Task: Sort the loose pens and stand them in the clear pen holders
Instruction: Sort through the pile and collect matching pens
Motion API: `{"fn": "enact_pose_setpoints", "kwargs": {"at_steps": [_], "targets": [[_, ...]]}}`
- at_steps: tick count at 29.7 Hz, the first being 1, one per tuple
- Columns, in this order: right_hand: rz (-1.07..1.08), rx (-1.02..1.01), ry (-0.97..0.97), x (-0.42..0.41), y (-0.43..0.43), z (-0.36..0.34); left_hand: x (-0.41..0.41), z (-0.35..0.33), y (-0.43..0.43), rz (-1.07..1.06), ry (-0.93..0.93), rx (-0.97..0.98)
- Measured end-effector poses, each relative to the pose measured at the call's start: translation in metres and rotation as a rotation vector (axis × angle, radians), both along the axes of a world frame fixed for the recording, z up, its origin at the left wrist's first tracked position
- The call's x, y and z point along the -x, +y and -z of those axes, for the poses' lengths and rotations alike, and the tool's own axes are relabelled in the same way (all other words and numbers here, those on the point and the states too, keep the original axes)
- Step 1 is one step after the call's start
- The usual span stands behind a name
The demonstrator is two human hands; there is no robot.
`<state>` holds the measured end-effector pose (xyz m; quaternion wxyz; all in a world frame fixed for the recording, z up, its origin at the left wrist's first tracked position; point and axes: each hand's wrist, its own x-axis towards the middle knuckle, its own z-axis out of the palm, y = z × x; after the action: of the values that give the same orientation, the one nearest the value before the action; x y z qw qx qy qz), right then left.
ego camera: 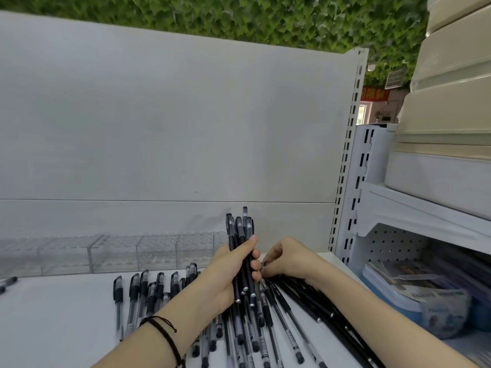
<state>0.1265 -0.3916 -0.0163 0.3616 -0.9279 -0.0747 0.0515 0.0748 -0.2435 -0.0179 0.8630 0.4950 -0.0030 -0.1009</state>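
Before clear holders point(114, 252), left hand point(231, 272) grips pen bundle point(240, 229); right hand point(287, 258) pinches loose pens point(279, 314).

A bundle of black pens point(240, 261) stands nearly upright in the left hand point(225, 274), whose fingers curl round its middle. Capped ends with greyish clear sections stick out above, and butt ends with small silver tips show below. To the left, clear-barrelled pens point(144, 296) with black caps and grips lie side by side on the white shelf point(66, 314), caps toward the far side. Further clear pens point(291, 338) lie crisscrossed near, beneath the bundle. To the right, slim black pens point(316, 306) fan out toward the near right. The right hand point(288, 258) pinches at their far ends with curled fingers. Two more pens point(8, 282) lie at the far left edge. A row of clear pen holders point(114, 252), blurred, lines the far side of the shelf.
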Motion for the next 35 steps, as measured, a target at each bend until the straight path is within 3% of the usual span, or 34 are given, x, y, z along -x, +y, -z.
{"fn": "enact_pose_setpoints", "kwargs": {"at_steps": [9, 17, 23, 29, 35], "targets": [[0.037, -0.620, 0.069, 0.002, -0.010, -0.012, -0.003, 0.001, 0.001, -0.032, 0.039, 0.057], [-0.156, -1.103, 0.160, 0.010, -0.019, -0.033, 0.002, -0.002, -0.003, -0.010, 0.056, 0.050], [-0.203, -1.123, 0.083, 0.014, -0.010, -0.032, 0.018, -0.008, -0.008, 0.299, 0.029, -0.017], [-0.163, -1.038, 0.004, 0.017, -0.015, -0.033, 0.013, -0.001, -0.010, 0.331, -0.017, 0.006], [-0.128, -0.802, -0.104, 0.017, -0.015, -0.032, 0.013, 0.002, -0.012, 0.303, 0.000, 0.032]]}}
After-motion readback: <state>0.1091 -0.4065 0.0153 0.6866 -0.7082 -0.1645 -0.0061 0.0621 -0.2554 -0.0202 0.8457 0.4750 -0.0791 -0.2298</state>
